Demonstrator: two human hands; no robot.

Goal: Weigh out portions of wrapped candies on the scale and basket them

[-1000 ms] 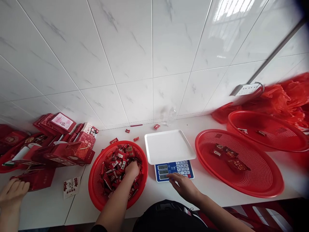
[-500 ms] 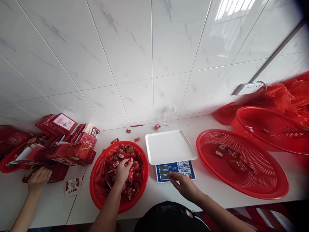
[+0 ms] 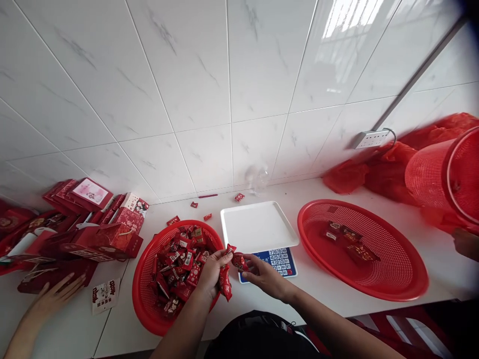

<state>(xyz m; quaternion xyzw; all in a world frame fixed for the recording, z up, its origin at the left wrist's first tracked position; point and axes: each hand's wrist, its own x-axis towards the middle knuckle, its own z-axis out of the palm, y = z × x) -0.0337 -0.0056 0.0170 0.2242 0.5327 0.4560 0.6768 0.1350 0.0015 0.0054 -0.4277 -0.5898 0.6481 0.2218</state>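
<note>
My left hand (image 3: 211, 271) is closed on a handful of red wrapped candies (image 3: 226, 285), lifted over the right rim of a red basket (image 3: 145, 311) full of the same candies. My right hand (image 3: 265, 275) meets it just in front of the scale's keypad, its fingers pinching one candy (image 3: 238, 261) from the handful. The white scale tray (image 3: 258, 225) behind the hands has nothing on it.
A wide red basket (image 3: 389, 291) with a few candies lies right of the scale. Another red basket (image 3: 449, 174) is tilted up at the far right by another person's hand (image 3: 466, 243). Red gift boxes (image 3: 93, 234) are piled left, with another person's hand (image 3: 56, 299) beside them.
My left hand rose out of the basket with candies. My right hand left the scale keypad and took hold of one candy. The far right basket was tipped up.
</note>
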